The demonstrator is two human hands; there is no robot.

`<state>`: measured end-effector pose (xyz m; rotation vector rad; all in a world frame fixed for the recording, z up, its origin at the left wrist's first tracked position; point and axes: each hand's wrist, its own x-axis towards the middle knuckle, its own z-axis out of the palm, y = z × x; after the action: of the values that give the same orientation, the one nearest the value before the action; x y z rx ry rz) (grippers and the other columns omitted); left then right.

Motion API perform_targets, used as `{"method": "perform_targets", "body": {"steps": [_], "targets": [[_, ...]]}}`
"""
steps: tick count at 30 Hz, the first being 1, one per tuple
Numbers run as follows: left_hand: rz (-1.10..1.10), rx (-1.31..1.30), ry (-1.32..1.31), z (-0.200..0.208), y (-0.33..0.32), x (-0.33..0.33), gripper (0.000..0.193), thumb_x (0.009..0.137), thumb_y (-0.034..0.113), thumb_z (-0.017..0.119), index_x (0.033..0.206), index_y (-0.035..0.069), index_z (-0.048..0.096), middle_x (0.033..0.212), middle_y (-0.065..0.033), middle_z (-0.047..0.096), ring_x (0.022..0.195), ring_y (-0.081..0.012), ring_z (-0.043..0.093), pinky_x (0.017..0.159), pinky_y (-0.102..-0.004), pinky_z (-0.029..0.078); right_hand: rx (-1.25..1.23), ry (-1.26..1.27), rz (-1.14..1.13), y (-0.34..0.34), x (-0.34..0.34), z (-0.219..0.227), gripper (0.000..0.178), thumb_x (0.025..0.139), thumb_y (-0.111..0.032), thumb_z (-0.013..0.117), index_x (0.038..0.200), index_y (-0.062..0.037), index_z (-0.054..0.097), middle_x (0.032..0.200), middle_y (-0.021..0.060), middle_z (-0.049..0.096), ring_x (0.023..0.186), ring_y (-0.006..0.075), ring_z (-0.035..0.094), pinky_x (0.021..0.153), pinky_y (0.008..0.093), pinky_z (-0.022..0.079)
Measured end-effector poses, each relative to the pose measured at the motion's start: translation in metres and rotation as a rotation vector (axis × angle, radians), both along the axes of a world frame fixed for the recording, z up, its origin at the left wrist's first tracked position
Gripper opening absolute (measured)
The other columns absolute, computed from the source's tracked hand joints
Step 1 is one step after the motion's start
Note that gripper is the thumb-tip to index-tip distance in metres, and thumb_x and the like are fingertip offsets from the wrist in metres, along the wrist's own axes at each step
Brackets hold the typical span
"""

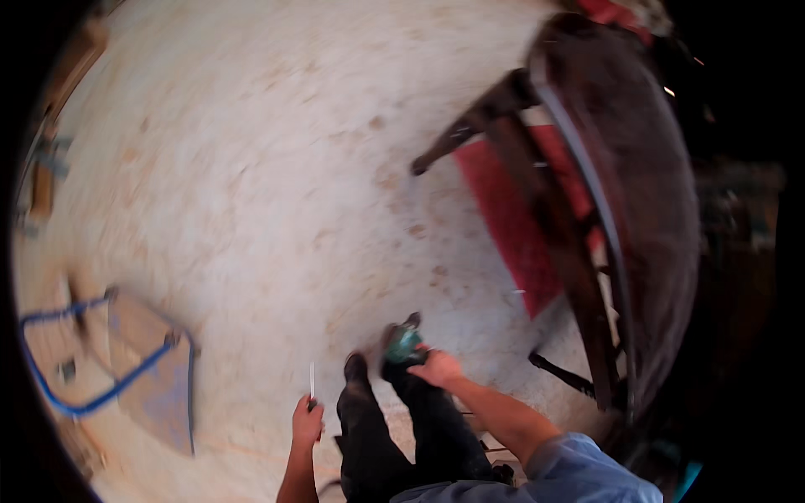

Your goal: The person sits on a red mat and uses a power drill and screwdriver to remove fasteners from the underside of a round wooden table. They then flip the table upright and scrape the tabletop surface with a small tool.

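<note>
My left hand (308, 421) is closed around a slim tool with a thin pale shaft (312, 379) pointing away from me. Its grip looks dark and is mostly covered by my fingers, so its exact kind does not show. In front of my right leg, my right hand (438, 369) grips a green, see-through, crumpled-looking item (405, 344). Blur hides whether that is a bag or a bottle. My dark shoes (356, 366) are on the pale, stained floor (277, 210) between the two hands.
A large dark wooden piece of furniture with legs (620, 168) fills the right side, a red sheet (511, 222) beneath it. At lower left stands a tan bin or cart with a blue tubular frame (155, 369). Wooden pieces (42, 189) line the left edge.
</note>
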<state>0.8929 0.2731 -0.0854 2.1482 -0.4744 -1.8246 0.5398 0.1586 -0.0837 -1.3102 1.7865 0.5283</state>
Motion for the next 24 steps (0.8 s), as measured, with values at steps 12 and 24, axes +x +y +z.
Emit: {"method": "perform_targets", "body": {"steps": [12,24], "targets": [[0.107,0.060,0.013,0.081,-0.017,0.049,0.014,0.092,0.018,0.059,0.094,0.006,0.051,0.063,-0.0050,0.050,0.040,-0.0159,0.048,0.036,-0.0323,0.043,0.162,-0.297,0.014,0.006,0.061,0.102,0.066,0.076,-0.054,0.070,0.100,0.0075,0.068,0.098,0.0264,0.069,0.097,0.0379,0.068,0.087,0.0437,0.054],[-0.124,0.060,0.274,0.141,0.008,0.125,0.018,0.092,0.025,0.066,0.091,0.008,0.069,0.072,0.0011,0.061,0.058,-0.0093,0.055,0.054,-0.0286,0.045,0.025,-0.398,-0.315,0.093,0.260,0.110,0.063,0.075,-0.043,0.077,0.103,0.0112,0.059,0.099,0.0289,0.068,0.098,0.0375,0.068,0.087,0.0432,0.051]]}}
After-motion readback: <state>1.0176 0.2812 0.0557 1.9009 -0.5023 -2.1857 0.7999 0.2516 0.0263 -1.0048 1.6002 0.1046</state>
